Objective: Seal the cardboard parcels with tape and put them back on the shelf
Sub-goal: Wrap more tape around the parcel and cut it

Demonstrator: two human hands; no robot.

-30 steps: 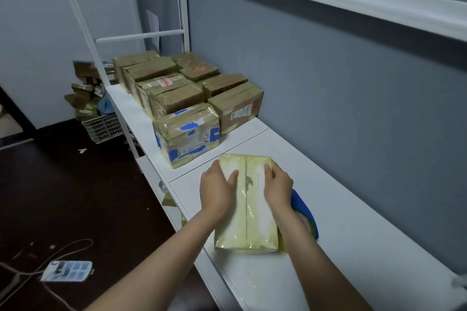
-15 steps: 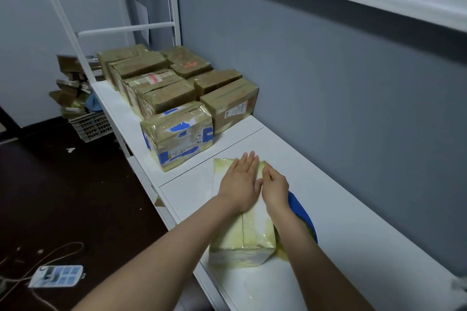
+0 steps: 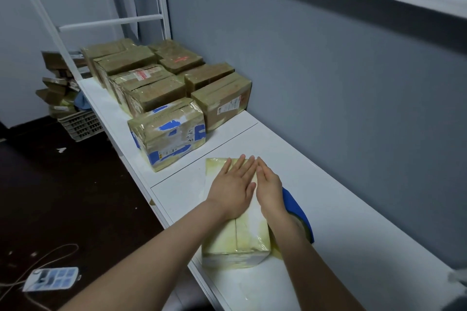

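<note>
A pale, tape-wrapped cardboard parcel (image 3: 236, 240) lies on the white shelf (image 3: 353, 222) in front of me. My left hand (image 3: 233, 188) lies flat on its top with straight fingers pointing away. My right hand (image 3: 269, 189) presses flat beside it along the parcel's right side. A blue tape dispenser (image 3: 298, 212) sits on the shelf just right of the parcel, partly hidden by my right forearm.
Several taped brown parcels (image 3: 156, 83) are packed together on the far left of the shelf; the nearest has blue tape patches (image 3: 168, 134). A grey wall (image 3: 328, 70) runs behind. On the dark floor stand a crate (image 3: 80, 125) with cardboard and a power strip (image 3: 51, 278).
My hands went from gripping the parcel's sides to lying flat on top. My left hand slid forward along the tape seam; my right hand straightened beside it.
</note>
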